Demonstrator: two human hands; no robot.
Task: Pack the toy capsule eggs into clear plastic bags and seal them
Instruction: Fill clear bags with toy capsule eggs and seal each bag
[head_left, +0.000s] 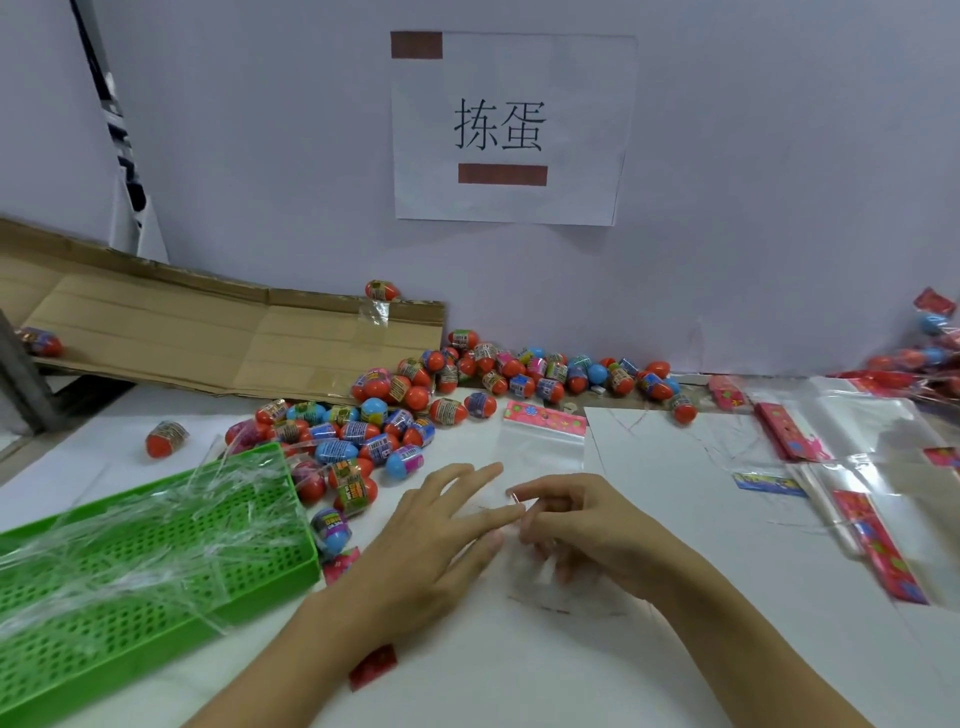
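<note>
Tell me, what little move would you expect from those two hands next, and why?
Probably spreading the clear bag's mouth open. The left hand lies flat with straight fingers on the clear bag, while the right hand pinches its thin near edge. No egg is in the bag yet, and the pile of capsule eggs sits just beyond the left hand, so opening seems to come before filling.

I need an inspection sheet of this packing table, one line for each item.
Surface: white table, partly covered.
Job's things: loose capsule eggs heaped along the wall; one clear bag with pink header lying flat, no egg inside seen; more bags stacked at right.
Clutter: green basket holding plastic scraps; flattened cardboard; red scrap.
Grippers: left hand flat on the bag's lower edge; right hand pinches it.
Cables: nothing seen.
Surroundings: wall with paper sign.
</note>
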